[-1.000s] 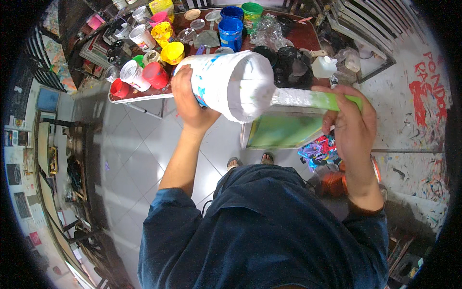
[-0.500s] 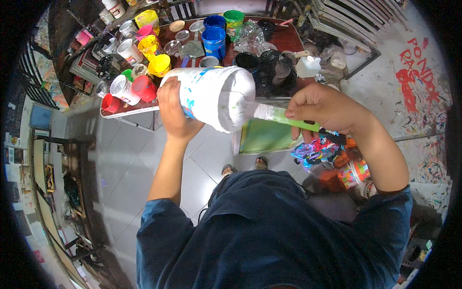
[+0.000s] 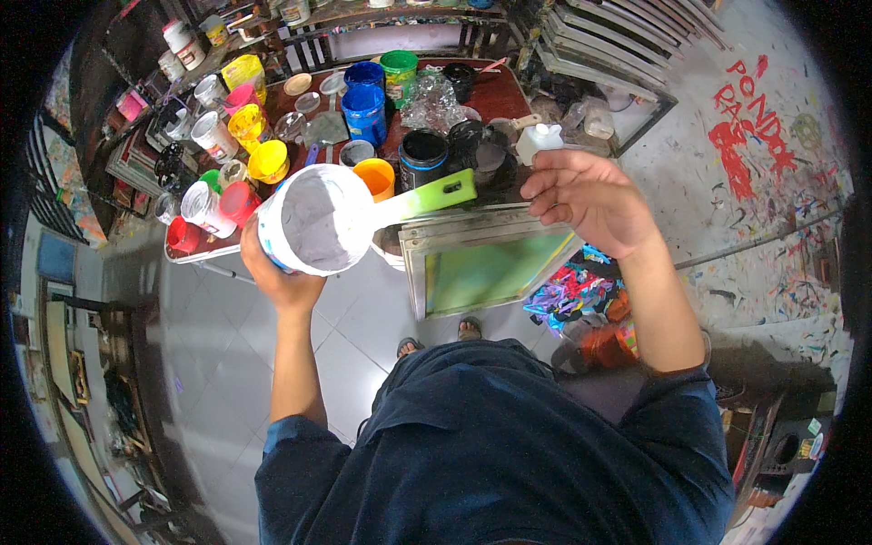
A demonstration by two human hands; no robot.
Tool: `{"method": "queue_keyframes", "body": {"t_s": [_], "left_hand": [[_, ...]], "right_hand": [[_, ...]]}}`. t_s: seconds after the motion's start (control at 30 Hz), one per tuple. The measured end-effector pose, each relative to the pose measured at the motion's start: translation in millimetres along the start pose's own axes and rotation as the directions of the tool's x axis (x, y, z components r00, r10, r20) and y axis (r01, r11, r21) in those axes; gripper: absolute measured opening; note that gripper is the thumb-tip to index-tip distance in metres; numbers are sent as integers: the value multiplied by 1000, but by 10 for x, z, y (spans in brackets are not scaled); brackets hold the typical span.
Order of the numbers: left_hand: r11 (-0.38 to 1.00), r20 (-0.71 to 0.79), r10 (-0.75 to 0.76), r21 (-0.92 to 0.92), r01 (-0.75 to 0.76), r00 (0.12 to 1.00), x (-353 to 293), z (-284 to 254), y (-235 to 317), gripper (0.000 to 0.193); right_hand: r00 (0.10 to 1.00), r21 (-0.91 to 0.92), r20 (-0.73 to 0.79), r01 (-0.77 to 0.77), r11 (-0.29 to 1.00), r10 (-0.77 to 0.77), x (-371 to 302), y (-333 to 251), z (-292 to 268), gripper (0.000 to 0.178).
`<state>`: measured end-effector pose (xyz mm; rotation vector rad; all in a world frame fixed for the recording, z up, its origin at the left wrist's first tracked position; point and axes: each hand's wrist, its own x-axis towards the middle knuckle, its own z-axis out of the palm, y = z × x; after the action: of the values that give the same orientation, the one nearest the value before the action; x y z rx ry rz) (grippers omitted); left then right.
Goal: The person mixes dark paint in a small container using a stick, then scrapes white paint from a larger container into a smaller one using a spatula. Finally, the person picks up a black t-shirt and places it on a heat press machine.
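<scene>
Since half a second ago, the right hand [image 3: 595, 202] has let go of the handle and drawn aside, while the white plastic bucket [image 3: 316, 218], its inside coated with pale paint, has swung round so that its mouth faces the viewer. Gripped from its lower left side by the left hand [image 3: 283, 277], the bucket hangs in front of the dark red tabletop [image 3: 501, 93]. A flat, light-green plastic spatula [image 3: 425, 197], whitened where it meets the bucket, juts out past the right rim; how far it reaches inside is unclear. The right hand is empty, its fingers loosely bent and apart.

With one hand bearing the weight, a firm, spread grip and a level mouth would probably keep the spatula from tipping out. Its handle is best taken by the bare green end.

Just behind the bucket stand an orange tub [image 3: 374, 178] and an open tub of black paint [image 3: 423, 150], so swinging the handle that way risks a knock. Below the handle stands a pale-framed screen with green mesh [image 3: 486, 270]. More room lies over the grey tiled floor [image 3: 232, 350], toward the person's left.
</scene>
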<state>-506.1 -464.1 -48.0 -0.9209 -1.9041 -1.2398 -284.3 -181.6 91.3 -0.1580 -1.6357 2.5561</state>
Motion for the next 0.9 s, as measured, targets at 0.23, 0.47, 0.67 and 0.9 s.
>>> {"method": "queue_keyframes", "body": {"t_s": [0.23, 0.47, 0.67, 0.9], "left_hand": [[999, 78, 54, -14, -53, 995, 34, -8, 114, 91], [969, 87, 236, 47, -241, 968, 95, 65, 136, 90], [964, 117, 249, 63, -258, 961, 78, 42, 202, 87], [979, 117, 184, 66, -193, 976, 62, -3, 208, 96]], "right_hand": [[967, -500, -247, -79, 862, -54, -10, 118, 38, 32], [963, -731, -158, -262, 630, 218, 271, -35, 469, 43], [889, -902, -99, -270, 336, 447, 380, -45, 725, 25], [965, -962, 253, 243, -121, -73, 197, 49, 824, 19]]}}
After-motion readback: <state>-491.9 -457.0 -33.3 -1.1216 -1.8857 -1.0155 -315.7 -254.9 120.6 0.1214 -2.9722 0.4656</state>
